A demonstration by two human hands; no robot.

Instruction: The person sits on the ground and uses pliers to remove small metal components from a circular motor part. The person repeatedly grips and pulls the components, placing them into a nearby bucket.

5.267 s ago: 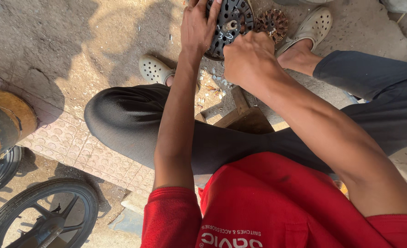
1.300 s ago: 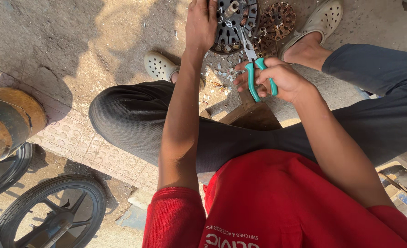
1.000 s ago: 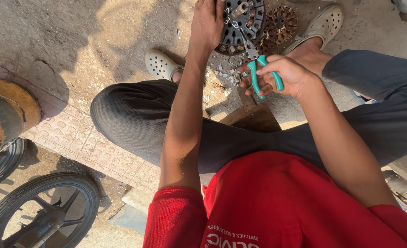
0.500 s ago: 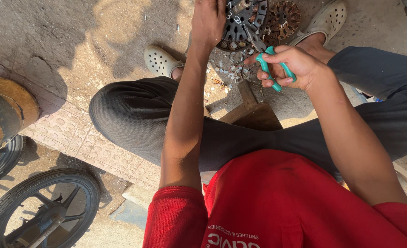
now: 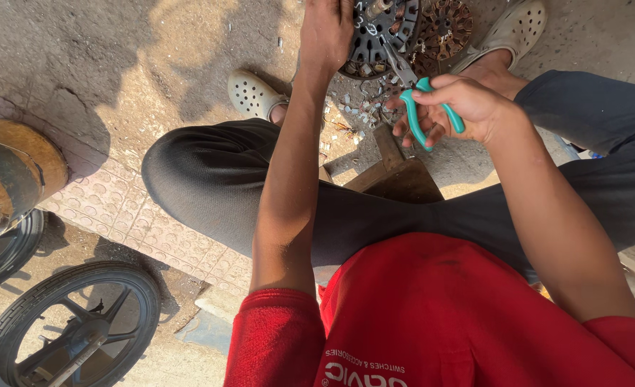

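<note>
**Pliers at the round slotted core, debris already down**

Head view, the only one I have. The person sits low, knees apart, red shirt at the bottom edge of my feed.

Left hand (image 5: 326,32): fingers closed over the rim of a dark round slotted metal core (image 5: 382,36), steadying it on edge at the top of the frame. Part of the core is cut off by the frame edge.

Right hand (image 5: 454,107): wrapped around the teal-handled pliers (image 5: 421,107), handles spread somewhat, fingers curled on both. The pliers' nose points up at the core's lower rim; whether the tips bite anything I cannot tell, too small.

Just beside the core, to its right, lies a second, rusty brown slotted disc (image 5: 446,25).

Progress, my reading: small pale chips and scraps (image 5: 357,107) litter the ground below the core, so some material looks to be pulled out already. The slots I can see appear partly open, yet the tool is at the rim, so I judge the stripping mid-way, not finished.

Surroundings: pale perforated clogs (image 5: 254,94) on the feet, a wooden block (image 5: 396,172) between the legs, a black spoked wheel (image 5: 74,330) lower left.
</note>
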